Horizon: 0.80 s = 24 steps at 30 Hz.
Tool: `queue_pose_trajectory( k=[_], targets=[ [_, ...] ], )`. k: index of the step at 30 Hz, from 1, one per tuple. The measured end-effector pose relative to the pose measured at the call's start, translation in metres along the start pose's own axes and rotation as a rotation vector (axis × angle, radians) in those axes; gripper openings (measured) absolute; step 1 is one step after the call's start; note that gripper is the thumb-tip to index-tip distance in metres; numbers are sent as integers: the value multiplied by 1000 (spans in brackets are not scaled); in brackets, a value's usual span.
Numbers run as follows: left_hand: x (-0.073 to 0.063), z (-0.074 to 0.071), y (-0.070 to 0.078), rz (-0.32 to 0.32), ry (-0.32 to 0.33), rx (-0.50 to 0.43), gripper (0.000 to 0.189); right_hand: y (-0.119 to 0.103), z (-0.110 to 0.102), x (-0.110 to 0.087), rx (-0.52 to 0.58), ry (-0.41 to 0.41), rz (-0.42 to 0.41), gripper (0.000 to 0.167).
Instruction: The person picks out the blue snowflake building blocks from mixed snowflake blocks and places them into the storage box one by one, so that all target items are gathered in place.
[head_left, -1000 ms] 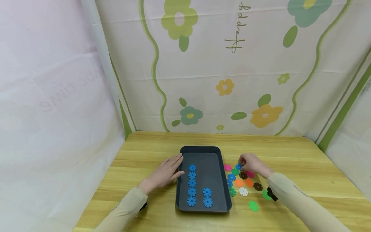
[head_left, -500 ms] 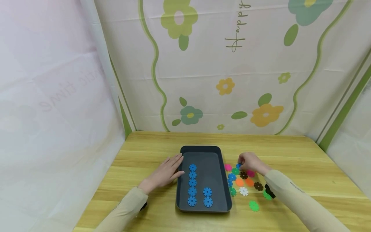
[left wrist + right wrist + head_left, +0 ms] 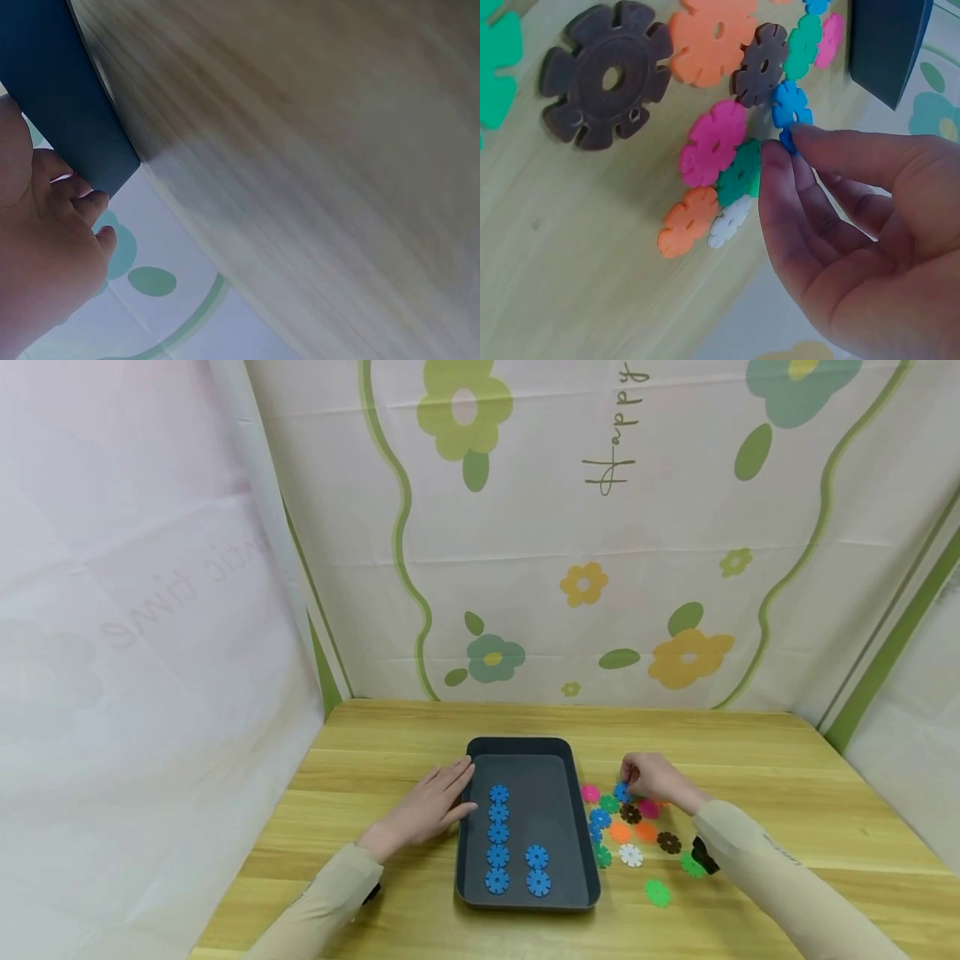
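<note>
My left hand (image 3: pixel 431 802) rests with straight fingers on the left rim of a dark grey tray (image 3: pixel 551 793); the left wrist view shows it beside the tray's wall (image 3: pixel 82 112). Inside the tray lie blue notched plastic discs in two columns, a longer one (image 3: pixel 498 833) on the left and a pair (image 3: pixel 537 870) on the right. Past the tray's right side, my right hand (image 3: pixel 654 779) pinches a blue notched disc (image 3: pixel 790 105) between thumb and fingertips, at the far side of a loose group of discs. Its fingers cover part of that disc.
Around the right hand lie loose discs: pink (image 3: pixel 590 793), green (image 3: pixel 608 804), brown (image 3: pixel 630 813), orange (image 3: pixel 619 832), white (image 3: pixel 631 855) and more blue ones (image 3: pixel 600 818). A bright green disc (image 3: pixel 657 893) lies nearest the front. Behind the wooden table (image 3: pixel 405 727) hangs a flowered cloth (image 3: pixel 525 527).
The right hand dips slightly left, then shifts back right and up; more of the blue disc at its fingertips shows now. The left hand and the tray stay put.
</note>
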<state>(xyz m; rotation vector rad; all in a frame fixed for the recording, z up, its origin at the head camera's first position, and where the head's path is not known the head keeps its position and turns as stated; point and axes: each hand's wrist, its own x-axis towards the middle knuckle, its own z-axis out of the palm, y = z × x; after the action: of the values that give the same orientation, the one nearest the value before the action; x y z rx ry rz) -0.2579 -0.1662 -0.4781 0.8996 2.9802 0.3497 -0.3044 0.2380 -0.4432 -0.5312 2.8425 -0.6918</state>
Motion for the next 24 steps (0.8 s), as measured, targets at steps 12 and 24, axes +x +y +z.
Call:
queue_pose_trajectory(
  k=[12, 24],
  targets=[
    [-1, -2, 1, 10, 4, 1, 70, -14, -13, -4, -17, 5, -78, 8],
    [1, -1, 0, 11, 5, 26, 69, -51, -17, -1, 31, 51, -141, 5]
  ],
)
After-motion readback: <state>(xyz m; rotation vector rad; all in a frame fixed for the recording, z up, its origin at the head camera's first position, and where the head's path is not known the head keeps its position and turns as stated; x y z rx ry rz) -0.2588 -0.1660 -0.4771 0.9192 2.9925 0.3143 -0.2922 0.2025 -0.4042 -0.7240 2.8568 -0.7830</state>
